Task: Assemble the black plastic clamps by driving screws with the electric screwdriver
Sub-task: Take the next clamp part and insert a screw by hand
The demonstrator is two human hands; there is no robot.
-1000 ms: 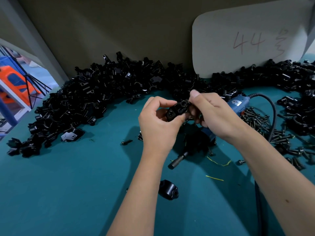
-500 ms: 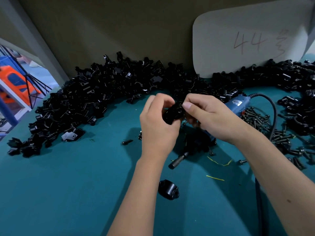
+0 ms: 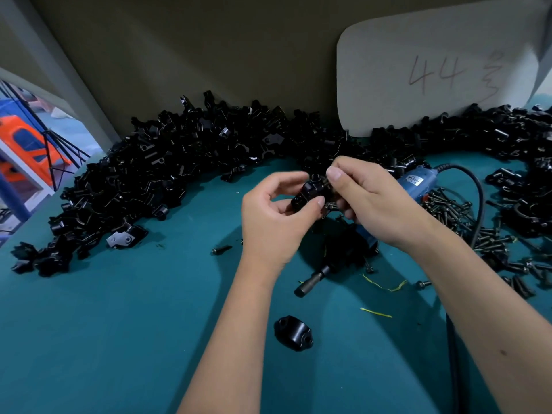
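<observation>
My left hand (image 3: 274, 216) pinches a black plastic clamp (image 3: 309, 192) between thumb and fingers, held above the teal table. My right hand (image 3: 376, 201) meets it from the right, its thumb and fingers pinching at the clamp's upper end, where a small screw seems to sit; the detail is too small to tell. The blue electric screwdriver (image 3: 416, 182) lies on the table under my right hand, its black bit end (image 3: 310, 282) pointing toward me. Another clamp half (image 3: 294, 332) lies on the table near my forearms.
A long pile of black clamp parts (image 3: 167, 174) curves along the wall from left to far right. Loose black screws (image 3: 466, 216) are heaped at the right beside the screwdriver's cable (image 3: 478, 198). A single screw (image 3: 221, 250) lies left of my hands. A white board (image 3: 433, 61) leans against the wall.
Both hands have turned the clamp between them and shifted slightly; my right thumb now sits on top of the clamp's upper end. The screwdriver stays on the table.
</observation>
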